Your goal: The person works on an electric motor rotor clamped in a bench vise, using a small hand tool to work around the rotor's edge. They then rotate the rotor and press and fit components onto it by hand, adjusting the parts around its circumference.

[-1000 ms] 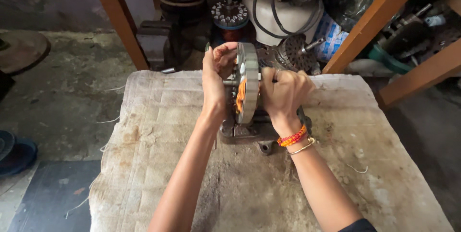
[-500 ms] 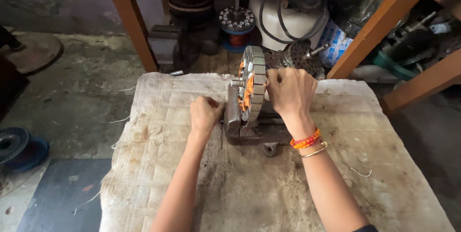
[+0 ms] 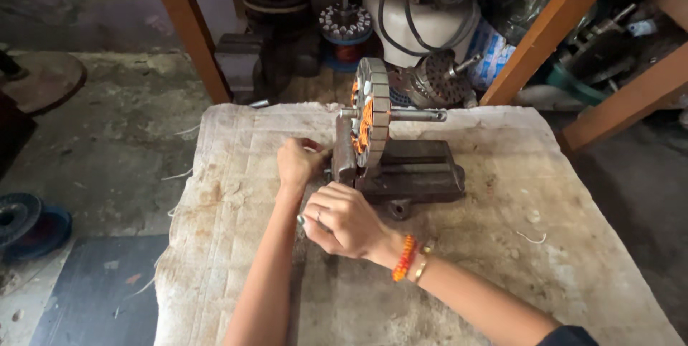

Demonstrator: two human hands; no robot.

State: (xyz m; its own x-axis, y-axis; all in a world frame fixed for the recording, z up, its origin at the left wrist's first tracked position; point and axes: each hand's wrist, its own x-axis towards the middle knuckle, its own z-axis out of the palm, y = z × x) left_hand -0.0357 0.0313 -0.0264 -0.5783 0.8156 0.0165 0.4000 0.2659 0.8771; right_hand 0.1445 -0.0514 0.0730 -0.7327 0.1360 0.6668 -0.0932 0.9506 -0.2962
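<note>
Stator disc (image 3: 373, 113) with orange windings already clamped upright on edge in the bench vise (image 3: 408, 170), shaft (image 3: 401, 114) poking out sideways through the middle, so mounting looks done. Left hand (image 3: 299, 162) curled up right against the near jaw of the vise, fingers (image 3: 309, 147) bunched together at the jaw, maybe on the screw handle, hard to tell since the knuckles hide whatever sits under them. Right hand (image 3: 342, 218) just below and toward the camera from those left fingers, closed into a loose fist, fingers (image 3: 319, 220) pressed together and seemingly pinching something small and dark at the tip; can't say what, too tiny and half covered. Neither hand touching the disc itself right now, both sitting on the near side of the vise, disc just beyond the left fingertips. Judging by that: holding part sorted, tightening or adjusting at the jaw looks like the bit in hand, and any actual work on the windings not started as far as visible. Stained cloth (image 3: 502, 274) over the table, pile of motor parts (image 3: 423, 16) well beyond the fingers at the back.
</note>
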